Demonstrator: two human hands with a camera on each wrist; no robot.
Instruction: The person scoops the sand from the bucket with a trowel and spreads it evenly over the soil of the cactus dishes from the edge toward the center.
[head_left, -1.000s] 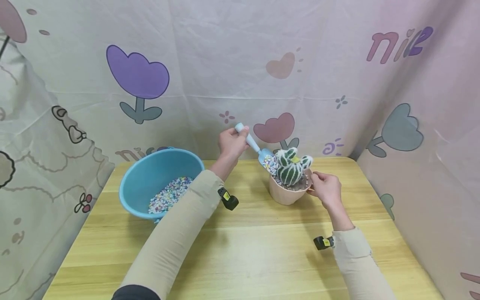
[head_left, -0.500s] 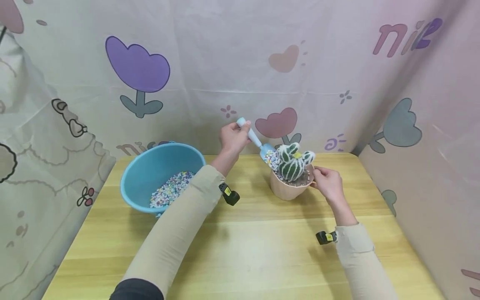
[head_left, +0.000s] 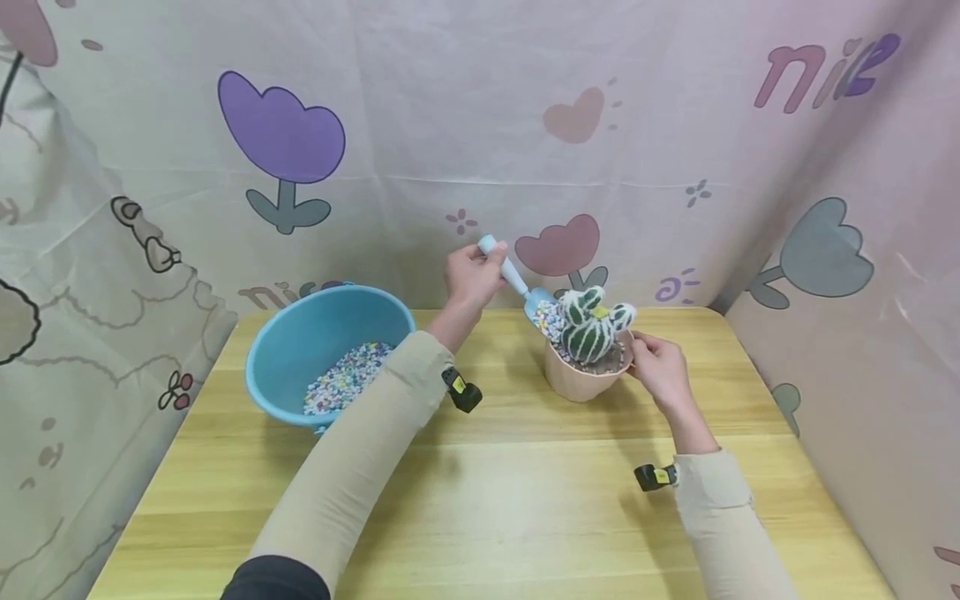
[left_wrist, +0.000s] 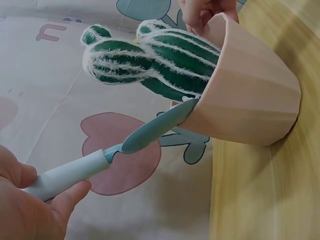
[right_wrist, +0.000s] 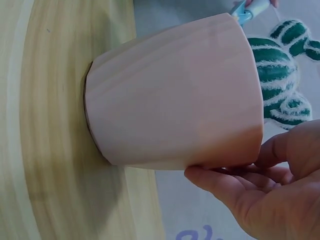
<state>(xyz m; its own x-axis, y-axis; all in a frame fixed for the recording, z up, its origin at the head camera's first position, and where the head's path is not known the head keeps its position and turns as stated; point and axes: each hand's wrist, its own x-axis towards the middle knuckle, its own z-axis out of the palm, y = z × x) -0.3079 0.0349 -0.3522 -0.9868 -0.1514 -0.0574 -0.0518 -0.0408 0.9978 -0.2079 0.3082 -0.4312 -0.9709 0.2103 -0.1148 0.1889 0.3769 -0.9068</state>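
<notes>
My left hand (head_left: 472,277) grips the pale blue handle of a small trowel (left_wrist: 155,129), tilted down to the right. Its blade bears colourful pebbles (head_left: 551,320) and meets the left rim of a pale pink flowerpot (head_left: 581,382). A green cactus (head_left: 588,338) with fuzzy white stripes stands in the pot, amid soil and some pebbles. On the pot's right side, my right hand (head_left: 660,367) pinches the rim between thumb and fingers, as the right wrist view (right_wrist: 270,175) shows.
A blue bucket (head_left: 258,392) with a bed of similar pebbles stands at the left of the wooden table (head_left: 510,517), partly behind the left forearm. A printed cloth (head_left: 420,100) hangs behind the table and along its sides.
Both hands keep their holds, and the trowel stays at the pot's left rim with pebbles on its blade. The head view has shifted slightly.
</notes>
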